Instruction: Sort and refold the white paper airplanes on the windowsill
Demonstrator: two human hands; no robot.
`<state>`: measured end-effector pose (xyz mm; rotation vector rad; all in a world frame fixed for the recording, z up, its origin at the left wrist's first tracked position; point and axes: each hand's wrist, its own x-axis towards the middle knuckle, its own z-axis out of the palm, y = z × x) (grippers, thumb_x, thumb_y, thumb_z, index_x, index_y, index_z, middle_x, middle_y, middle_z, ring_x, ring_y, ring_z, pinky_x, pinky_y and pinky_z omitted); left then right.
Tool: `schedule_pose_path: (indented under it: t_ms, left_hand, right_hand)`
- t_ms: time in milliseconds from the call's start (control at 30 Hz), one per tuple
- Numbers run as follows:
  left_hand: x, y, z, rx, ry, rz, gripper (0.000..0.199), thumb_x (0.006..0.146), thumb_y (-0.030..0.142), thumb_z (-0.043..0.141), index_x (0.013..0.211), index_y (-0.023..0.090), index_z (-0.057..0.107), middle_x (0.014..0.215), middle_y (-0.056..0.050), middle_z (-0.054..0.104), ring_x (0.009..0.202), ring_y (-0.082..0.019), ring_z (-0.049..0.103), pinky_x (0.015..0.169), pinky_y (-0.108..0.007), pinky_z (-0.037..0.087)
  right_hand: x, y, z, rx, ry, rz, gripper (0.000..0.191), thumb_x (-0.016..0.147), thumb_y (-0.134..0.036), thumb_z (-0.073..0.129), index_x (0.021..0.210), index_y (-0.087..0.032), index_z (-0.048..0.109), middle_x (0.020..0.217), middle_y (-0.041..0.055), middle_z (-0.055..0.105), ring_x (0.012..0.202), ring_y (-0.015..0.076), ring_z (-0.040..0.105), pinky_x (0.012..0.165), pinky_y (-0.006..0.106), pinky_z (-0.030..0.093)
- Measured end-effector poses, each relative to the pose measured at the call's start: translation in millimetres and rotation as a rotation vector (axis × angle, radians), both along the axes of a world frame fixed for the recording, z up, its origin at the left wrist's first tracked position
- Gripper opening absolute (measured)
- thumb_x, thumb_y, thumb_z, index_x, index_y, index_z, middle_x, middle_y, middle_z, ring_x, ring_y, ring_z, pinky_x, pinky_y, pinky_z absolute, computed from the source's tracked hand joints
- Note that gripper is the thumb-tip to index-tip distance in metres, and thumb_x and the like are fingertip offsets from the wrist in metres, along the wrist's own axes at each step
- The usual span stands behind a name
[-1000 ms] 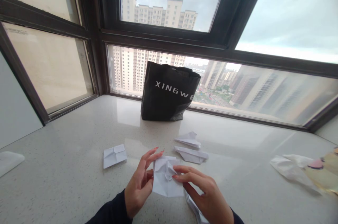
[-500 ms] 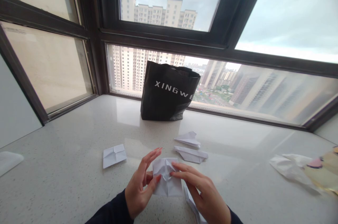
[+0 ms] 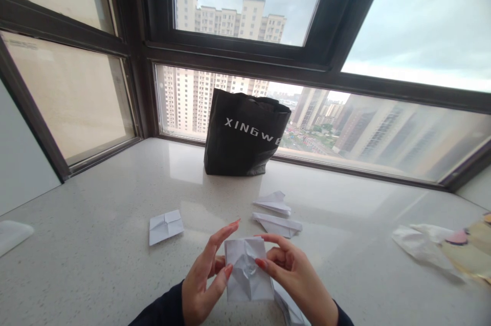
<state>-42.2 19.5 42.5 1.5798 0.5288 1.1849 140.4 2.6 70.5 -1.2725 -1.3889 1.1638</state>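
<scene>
A folded white paper square with creases meeting at its middle is held up between both hands, low in the centre. My left hand grips its left edge, thumb in front and some fingers behind, the index finger raised. My right hand pinches the right side, its thumb on the front near the centre folds and its index finger at the top edge. Under and beside my right hand lie more folded papers, partly hidden. Another folded square rests on the counter to the left.
Two folded paper pieces, one pointed and one long, lie beyond the hands on the speckled counter. A black bag stands by the window. Crumpled white wrapping is at right, a white object at far left.
The held paper has moved slightly toward me and to the right, and tilted up more. My right hand's fingers have gone from the paper's front to its top edge and behind, with the thumb now in front.
</scene>
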Motion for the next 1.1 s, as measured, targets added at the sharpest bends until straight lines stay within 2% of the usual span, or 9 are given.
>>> schedule_pose_path:
  t_ms: [67,200,400,600,800,867,933,1033,1100]
  left_hand:
    - [0,1,0.1,-0.011,-0.005,-0.029,0.039,0.088,0.034,0.040,0.126,0.027,0.033,0.135,-0.011,0.031,0.090,-0.020,0.057,0.071,-0.028,0.048]
    - [0,5,-4.4,-0.011,0.047,-0.038,0.041,0.088,0.026,0.043,0.126,0.030,0.029,0.137,-0.011,0.028,0.067,-0.010,0.058,0.060,-0.022,0.047]
    - [2,7,-6.2,0.008,0.090,-0.023,0.042,0.087,0.022,0.044,0.125,0.031,0.029,0.137,-0.010,0.029,0.059,-0.005,0.053,0.056,-0.019,0.045]
    - [3,5,-6.7,0.006,0.077,0.012,0.040,0.087,0.020,0.045,0.123,0.032,0.032,0.136,-0.008,0.031,0.059,-0.004,0.054,0.055,-0.017,0.046]
    - [1,8,-6.2,0.170,0.195,0.039,0.041,0.088,0.017,0.039,0.125,0.027,0.028,0.136,-0.012,0.030,0.073,-0.011,0.060,0.062,-0.021,0.051]
    - [-5,15,-2.5,0.286,0.293,0.089,0.039,0.087,0.015,0.036,0.124,0.025,0.031,0.138,-0.012,0.026,0.083,-0.013,0.059,0.070,-0.024,0.051]
    - [-15,25,0.2,0.432,0.462,0.213,0.036,0.084,0.012,0.034,0.118,0.022,0.039,0.140,-0.010,0.021,0.100,-0.018,0.053,0.081,-0.030,0.048]
    - [-37,41,-1.2,0.611,0.851,0.447,0.038,0.078,0.007,0.035,0.111,0.019,0.048,0.139,-0.009,0.023,0.117,-0.024,0.038,0.092,-0.043,0.037]
    - [-52,49,-4.7,0.595,1.176,0.598,0.044,0.073,0.008,0.040,0.115,0.017,0.049,0.137,-0.012,0.028,0.121,-0.032,0.032,0.090,-0.051,0.036]
  right_hand:
    - [0,0,-0.4,-0.012,0.016,-0.014,0.041,0.066,-0.039,0.067,0.096,-0.015,0.053,0.052,-0.0057,0.051,0.050,0.0096,0.046,0.049,0.022,0.033]
    - [1,-1,-1.8,-0.026,0.024,-0.029,0.035,0.065,-0.040,0.067,0.089,-0.016,0.054,0.054,-0.0038,0.056,0.052,0.0104,0.049,0.050,0.022,0.034]
    - [-1,-2,1.9,-0.076,0.056,0.025,0.030,0.065,-0.044,0.066,0.070,-0.016,0.057,0.055,-0.0010,0.060,0.050,0.0106,0.051,0.048,0.021,0.034]
    - [2,0,-0.3,-0.049,-0.050,0.027,0.032,0.065,-0.046,0.064,0.061,-0.015,0.057,0.053,-0.0022,0.055,0.050,0.0103,0.049,0.049,0.021,0.037]
    - [9,5,-2.5,-0.018,-0.113,-0.021,0.034,0.065,-0.047,0.063,0.058,-0.015,0.056,0.050,-0.0016,0.054,0.048,0.0108,0.049,0.048,0.022,0.038]
    - [22,9,3.6,0.021,-0.118,-0.081,0.035,0.065,-0.049,0.063,0.058,-0.015,0.057,0.051,-0.0009,0.055,0.049,0.0115,0.049,0.048,0.023,0.038]
    - [42,13,11.3,0.068,-0.128,-0.174,0.036,0.063,-0.051,0.063,0.059,-0.015,0.060,0.052,-0.0001,0.056,0.050,0.0124,0.050,0.049,0.023,0.040]
    - [73,17,16.2,0.103,-0.180,-0.302,0.038,0.058,-0.053,0.064,0.061,-0.015,0.063,0.054,0.0010,0.058,0.051,0.0127,0.050,0.049,0.023,0.041]
    - [89,16,10.1,0.084,-0.212,-0.344,0.040,0.057,-0.055,0.064,0.059,-0.015,0.064,0.051,0.0009,0.058,0.049,0.0124,0.049,0.047,0.023,0.041]
